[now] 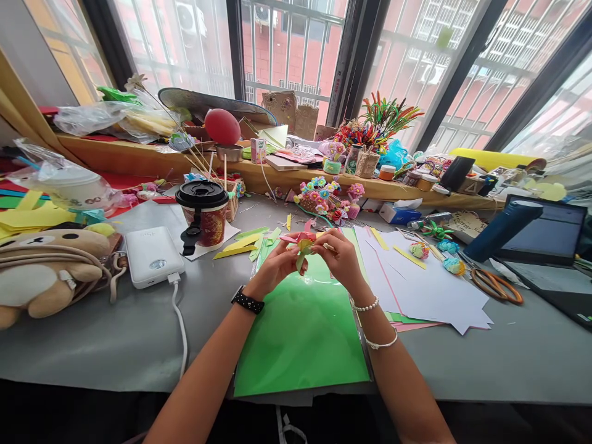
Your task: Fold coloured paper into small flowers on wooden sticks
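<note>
Red-and-green paper piece (304,244), centre of frame, pinched by left hand (277,259) and right hand (341,251), fingers nearly closed, above green sheet (305,345). Likely risks: uneven pull tearing paper; tight pinch creasing it; slack hold loosening folds.

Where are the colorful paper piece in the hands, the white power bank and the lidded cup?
Colorful paper piece (304,248), head view: its greenish part.
White power bank (152,249), head view: its top face.
Lidded cup (211,223), head view: its reddish side.
</note>
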`<act>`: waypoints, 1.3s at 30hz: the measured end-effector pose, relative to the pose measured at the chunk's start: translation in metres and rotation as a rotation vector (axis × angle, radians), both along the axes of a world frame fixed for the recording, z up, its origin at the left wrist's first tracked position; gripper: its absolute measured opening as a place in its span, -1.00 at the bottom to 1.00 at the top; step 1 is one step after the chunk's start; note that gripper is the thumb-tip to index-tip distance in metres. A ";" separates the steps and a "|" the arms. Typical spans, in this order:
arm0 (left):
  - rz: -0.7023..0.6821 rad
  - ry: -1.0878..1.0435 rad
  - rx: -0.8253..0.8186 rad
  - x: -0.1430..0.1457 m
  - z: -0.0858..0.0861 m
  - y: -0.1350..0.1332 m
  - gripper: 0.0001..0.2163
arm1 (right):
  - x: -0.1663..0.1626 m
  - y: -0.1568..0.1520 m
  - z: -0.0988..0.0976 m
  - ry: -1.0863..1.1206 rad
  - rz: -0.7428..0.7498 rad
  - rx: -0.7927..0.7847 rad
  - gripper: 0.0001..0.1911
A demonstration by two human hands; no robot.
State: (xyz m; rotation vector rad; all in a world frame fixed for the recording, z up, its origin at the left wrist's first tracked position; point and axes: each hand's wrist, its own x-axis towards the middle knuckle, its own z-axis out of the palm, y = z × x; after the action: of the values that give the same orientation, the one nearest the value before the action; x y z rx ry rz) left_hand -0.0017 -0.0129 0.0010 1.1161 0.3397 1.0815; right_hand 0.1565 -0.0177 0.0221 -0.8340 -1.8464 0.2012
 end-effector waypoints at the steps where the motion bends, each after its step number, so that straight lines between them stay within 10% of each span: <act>1: -0.001 -0.002 0.003 0.000 0.000 0.000 -0.69 | 0.000 0.000 0.000 0.000 -0.007 -0.004 -0.91; 39: -0.009 -0.004 -0.222 0.004 -0.005 0.003 -0.52 | 0.003 0.003 0.001 0.123 0.027 -0.182 -0.90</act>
State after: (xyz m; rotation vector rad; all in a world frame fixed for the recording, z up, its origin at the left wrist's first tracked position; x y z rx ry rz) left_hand 0.0022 -0.0102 -0.0041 0.9172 0.4402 1.0111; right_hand 0.1592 -0.0144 0.0234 -0.9013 -1.7427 0.4334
